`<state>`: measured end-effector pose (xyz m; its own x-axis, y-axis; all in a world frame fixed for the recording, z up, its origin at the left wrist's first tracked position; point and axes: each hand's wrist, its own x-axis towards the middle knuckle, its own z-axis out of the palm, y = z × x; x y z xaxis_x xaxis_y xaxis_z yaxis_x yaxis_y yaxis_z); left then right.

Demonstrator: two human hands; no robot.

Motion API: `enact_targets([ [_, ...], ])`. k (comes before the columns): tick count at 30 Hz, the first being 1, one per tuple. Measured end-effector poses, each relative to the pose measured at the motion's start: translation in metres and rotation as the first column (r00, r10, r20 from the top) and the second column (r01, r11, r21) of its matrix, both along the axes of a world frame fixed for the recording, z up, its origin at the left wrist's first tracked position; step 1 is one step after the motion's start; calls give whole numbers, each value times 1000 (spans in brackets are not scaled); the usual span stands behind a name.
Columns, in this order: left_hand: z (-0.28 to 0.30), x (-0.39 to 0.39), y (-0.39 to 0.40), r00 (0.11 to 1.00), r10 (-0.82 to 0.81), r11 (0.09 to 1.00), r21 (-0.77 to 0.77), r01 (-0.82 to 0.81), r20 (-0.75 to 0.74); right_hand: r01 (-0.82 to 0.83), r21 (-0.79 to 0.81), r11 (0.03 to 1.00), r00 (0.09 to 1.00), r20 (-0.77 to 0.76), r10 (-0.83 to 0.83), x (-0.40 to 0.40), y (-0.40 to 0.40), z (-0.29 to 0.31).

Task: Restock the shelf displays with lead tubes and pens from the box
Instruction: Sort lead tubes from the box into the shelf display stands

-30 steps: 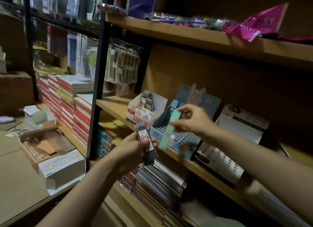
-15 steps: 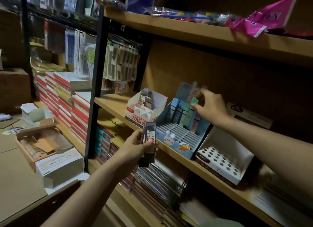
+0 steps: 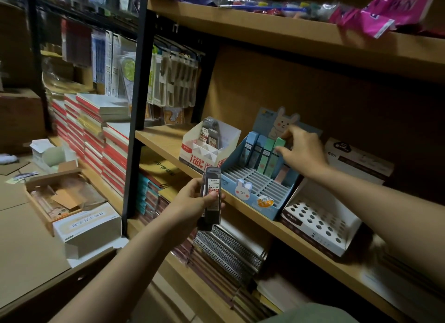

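Observation:
My left hand (image 3: 192,200) grips a small stack of dark lead tubes (image 3: 211,197) with red and white labels, held upright in front of the shelf edge. My right hand (image 3: 299,149) reaches into the blue rabbit display (image 3: 255,190), its fingertips pinching the top of a green lead tube (image 3: 277,154) that stands in the back row beside blue and green ones. Left of it, a white and red display box (image 3: 204,154) holds a few dark lead tubes (image 3: 209,135).
A white tray with round holes (image 3: 317,224) sits right of the blue display, with a white box (image 3: 358,159) behind it. An open cardboard box (image 3: 60,195) and a white carton (image 3: 89,226) lie at lower left. Notebooks are stacked under the shelf board (image 3: 289,233).
My right hand carried the green tube from mid-air into the back row of the blue display. My left hand turned its stack of tubes more upright.

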<state>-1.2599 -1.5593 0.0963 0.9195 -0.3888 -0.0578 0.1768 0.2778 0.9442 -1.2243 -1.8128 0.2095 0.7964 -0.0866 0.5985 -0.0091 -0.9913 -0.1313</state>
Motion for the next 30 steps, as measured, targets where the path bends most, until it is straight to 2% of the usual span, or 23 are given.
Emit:
enact_targets([
  [4,-1,0,1,1000,-6,1000,10,6,1,35,-39,999,999,-10,-35,0,1,-3],
  [9,-2,1,1,1000,-2,1000,7,2,0,110,-276,955,994,7,-113,2,-1,3],
  [13,-2,1,2,999,-11,999,32,10,45,137,-403,905,990,40,-133,2,-2,-1],
  [19,3,-1,0,996,-34,999,7,34,82,131,-404,905,990,7,-140,-8,5,-6],
  [21,4,-3,0,994,-29,1000,4,29,109,60,-314,947,998,7,-61,-14,14,-5],
  [23,6,-4,1,991,-23,1000,23,20,135,-114,-46,992,993,-31,113,-24,31,-5],
  [25,8,-5,1,989,-17,1000,17,14,148,-263,261,929,945,-126,303,-37,52,-11],
  [26,9,-6,1,988,-16,1000,9,15,155,-295,364,884,911,-172,375,-43,62,-15],
  [28,11,-7,1,984,-16,1000,12,14,175,-323,487,812,858,-211,468,-52,78,-22],
  [30,13,-8,2,982,-21,1000,19,18,189,-349,540,766,837,-188,513,-55,89,-24],
])
